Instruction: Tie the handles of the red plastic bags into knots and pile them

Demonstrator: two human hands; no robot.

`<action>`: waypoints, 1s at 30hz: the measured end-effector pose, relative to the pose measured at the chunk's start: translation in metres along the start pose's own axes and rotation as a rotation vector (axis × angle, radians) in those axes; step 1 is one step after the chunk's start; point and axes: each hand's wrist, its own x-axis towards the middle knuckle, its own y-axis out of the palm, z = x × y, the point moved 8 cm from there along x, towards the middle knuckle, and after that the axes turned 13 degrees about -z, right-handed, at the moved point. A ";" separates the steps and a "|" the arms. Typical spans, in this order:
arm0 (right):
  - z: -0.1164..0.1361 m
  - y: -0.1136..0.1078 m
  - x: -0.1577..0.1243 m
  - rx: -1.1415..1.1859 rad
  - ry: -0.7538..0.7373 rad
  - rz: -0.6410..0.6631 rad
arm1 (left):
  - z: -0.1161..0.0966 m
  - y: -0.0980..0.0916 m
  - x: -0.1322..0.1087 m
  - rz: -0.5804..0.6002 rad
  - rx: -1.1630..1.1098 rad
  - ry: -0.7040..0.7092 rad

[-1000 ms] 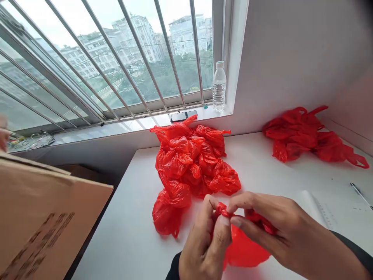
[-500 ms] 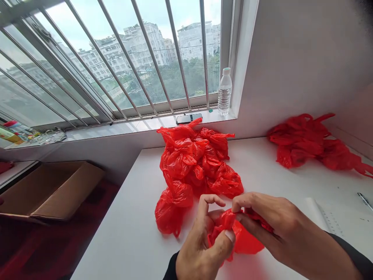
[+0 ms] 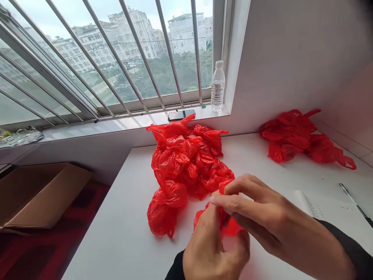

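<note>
Both my hands work on one small red plastic bag [image 3: 230, 225] just above the white table [image 3: 125, 241] near its front edge. My left hand [image 3: 214, 251] is closed around the bag's lower part. My right hand [image 3: 262, 212] crosses over it, fingers pinched on the bag's red top. Most of the bag is hidden between my hands. Just beyond lies a heap of tied red bags [image 3: 186, 167].
A second pile of red bags [image 3: 300, 138] lies at the back right by the wall. A pen [image 3: 354, 202] and a sheet of paper [image 3: 309, 204] lie at the right. A water bottle [image 3: 218, 86] and a phone [image 3: 181, 114] rest on the windowsill. An open cardboard box [image 3: 37, 194] sits lower left.
My right hand has swung leftward over my left hand, pulling the bag's top across. The cardboard box that filled the lower left a second ago now lies lower down beside the table.
</note>
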 end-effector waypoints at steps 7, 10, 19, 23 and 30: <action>-0.002 0.008 0.003 -0.114 -0.054 -0.044 | -0.013 0.028 0.005 0.268 -0.011 -0.013; -0.031 0.004 0.002 -0.032 0.158 -0.058 | -0.005 0.023 0.018 0.289 -0.103 -0.105; -0.056 0.019 -0.008 0.259 0.352 -0.017 | 0.016 0.019 0.029 0.449 -0.158 -0.240; -0.074 0.040 -0.005 0.340 0.331 0.023 | 0.014 0.012 0.023 0.485 -0.042 -0.126; -0.098 0.079 -0.018 0.501 0.487 0.186 | 0.016 -0.012 0.022 0.149 0.179 0.491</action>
